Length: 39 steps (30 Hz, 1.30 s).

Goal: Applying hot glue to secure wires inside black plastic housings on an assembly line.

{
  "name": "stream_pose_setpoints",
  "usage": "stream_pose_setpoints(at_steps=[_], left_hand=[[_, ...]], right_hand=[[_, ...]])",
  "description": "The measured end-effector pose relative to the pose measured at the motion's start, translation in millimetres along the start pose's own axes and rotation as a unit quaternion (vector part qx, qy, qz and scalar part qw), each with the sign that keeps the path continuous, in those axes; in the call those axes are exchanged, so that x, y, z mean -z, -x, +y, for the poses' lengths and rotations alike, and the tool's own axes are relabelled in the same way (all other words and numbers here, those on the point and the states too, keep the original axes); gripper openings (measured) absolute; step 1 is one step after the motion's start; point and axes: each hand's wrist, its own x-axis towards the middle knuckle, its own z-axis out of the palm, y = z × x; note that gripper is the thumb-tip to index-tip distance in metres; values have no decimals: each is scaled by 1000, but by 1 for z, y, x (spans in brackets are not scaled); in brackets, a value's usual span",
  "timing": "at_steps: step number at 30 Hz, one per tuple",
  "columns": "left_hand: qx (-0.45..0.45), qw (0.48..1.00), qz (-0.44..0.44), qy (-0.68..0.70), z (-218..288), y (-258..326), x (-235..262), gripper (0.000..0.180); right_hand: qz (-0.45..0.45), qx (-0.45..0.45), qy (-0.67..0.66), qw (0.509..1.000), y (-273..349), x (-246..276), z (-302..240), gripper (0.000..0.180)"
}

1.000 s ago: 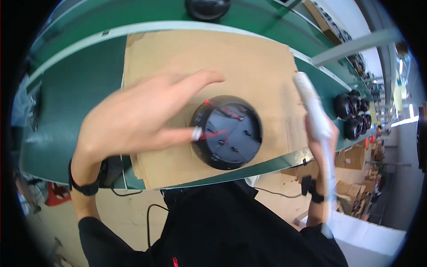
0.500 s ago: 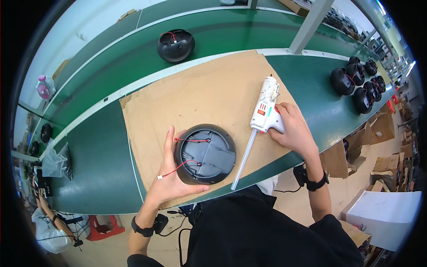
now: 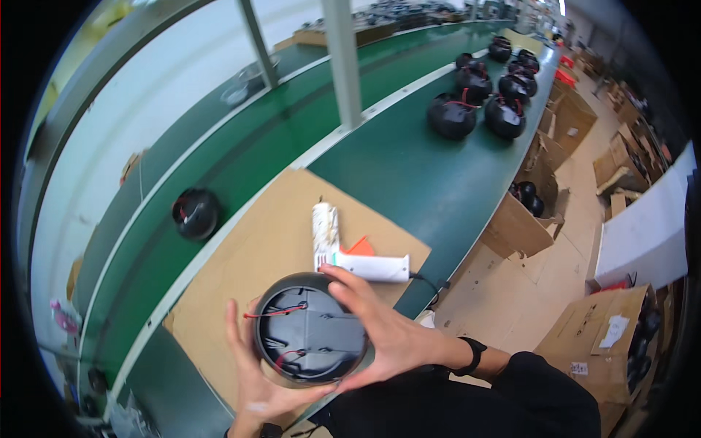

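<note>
A round black plastic housing (image 3: pixel 314 336) is held between my two hands, its open side with grey inner walls and thin red wires facing up. My left hand (image 3: pixel 259 376) wraps its left and near side, thumb and fingers spread around the rim. My right hand (image 3: pixel 387 332) grips the right side, fingertips at the far rim and thumb at the near edge. Just beyond the housing, a white hot glue gun (image 3: pixel 369 266) with an orange trigger lies on the cardboard sheet (image 3: pixel 255 241); neither hand grips it.
Several black housings (image 3: pixel 453 117) with red wires stand on the green bench (image 3: pixel 409 175) at the far right. Another housing (image 3: pixel 196 214) sits on the green conveyor belt (image 3: pixel 292 109) behind a metal post (image 3: pixel 341 66). Open cardboard boxes (image 3: pixel 518 226) stand on the floor to the right.
My right hand has let go of the glue gun, now lying on the cardboard, and has taken hold of the housing with my left. The view has swung to the right.
</note>
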Motion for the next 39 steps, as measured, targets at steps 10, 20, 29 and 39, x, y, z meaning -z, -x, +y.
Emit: stream_pose_setpoints(at_steps=[10, 20, 29, 39], left_hand=[[-71, 993, -84, -44, -11, -93, 6, 122], [13, 982, 145, -118, -30, -113, 91, 88], [59, 961, 195, -188, -49, -108, 138, 80], [83, 941, 203, -258, -92, -132, 178, 72]], right_hand=[[187, -86, 176, 963, -15, 159, 72, 135], [178, -272, 510, 796, -190, 409, 218, 135], [78, -478, 477, 733, -231, 479, 266, 143], [-42, -582, 425, 692, -208, 493, 247, 142]])
